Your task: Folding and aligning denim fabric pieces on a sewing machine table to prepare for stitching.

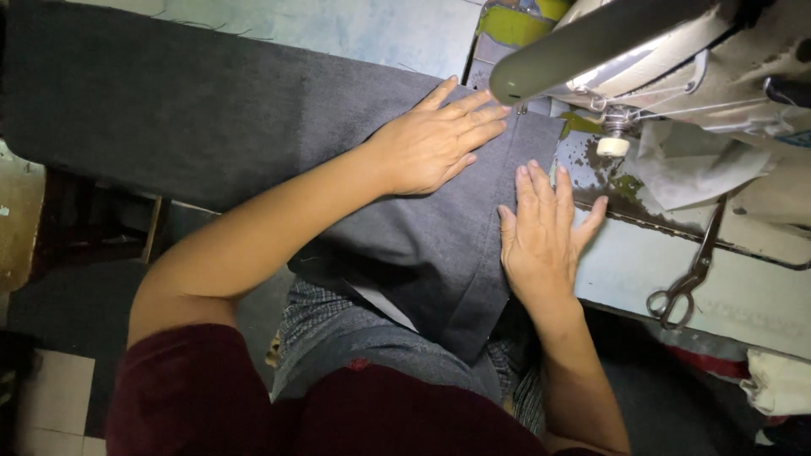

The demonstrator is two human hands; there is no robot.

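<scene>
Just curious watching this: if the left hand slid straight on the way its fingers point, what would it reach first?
Probably the sewing machine: the left hand lies flat on the dark cloth, fingertips almost at the needle area.

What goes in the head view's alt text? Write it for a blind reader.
Two bare hands press dark grey fabric flat on a sewing machine table: left hand near the needle, right hand on the folded edge. Scissors lie to the right.
</scene>
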